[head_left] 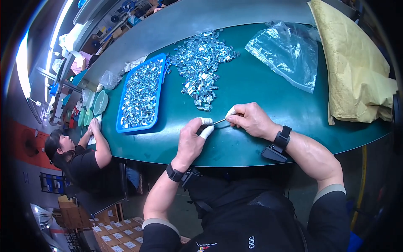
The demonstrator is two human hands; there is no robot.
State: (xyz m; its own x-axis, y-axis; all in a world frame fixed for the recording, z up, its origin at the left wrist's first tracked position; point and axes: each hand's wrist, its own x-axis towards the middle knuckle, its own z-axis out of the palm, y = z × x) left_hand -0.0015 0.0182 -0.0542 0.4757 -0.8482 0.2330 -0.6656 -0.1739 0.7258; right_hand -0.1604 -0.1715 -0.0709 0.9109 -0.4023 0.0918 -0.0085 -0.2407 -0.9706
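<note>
1. A small shiny metal part (219,121) is held between the 2 hands, just above the green desk (260,92), near its front edge and just below the loose pile of metal clips (200,63).
2. The left hand (191,143) is closed on 1 end of the part; its fingers (206,132) are wrapped in white tape and pinched narrow around it.
3. The right hand (252,119) is closed on the other end, with a taped fingertip pressed on it; no wide opening is seen in either hand.
4. For good work, it is judged that the part should be kept low over the desk, so that it is not lost if it slips.
5. A firm but light pinch is advised, because the part is thin and smooth, and the taped tips give less feeling.
6. A blue tray (140,94) filled with the same clips lies to the left of the pile, well apart from the hands.
7. An empty clear plastic bag (285,50) and a yellow cloth sack (357,71) are placed at the right side of the desk.
8. Another person (84,155) is seated at the left end, and stacked cardboard boxes (119,235) stand on the floor below.
</note>
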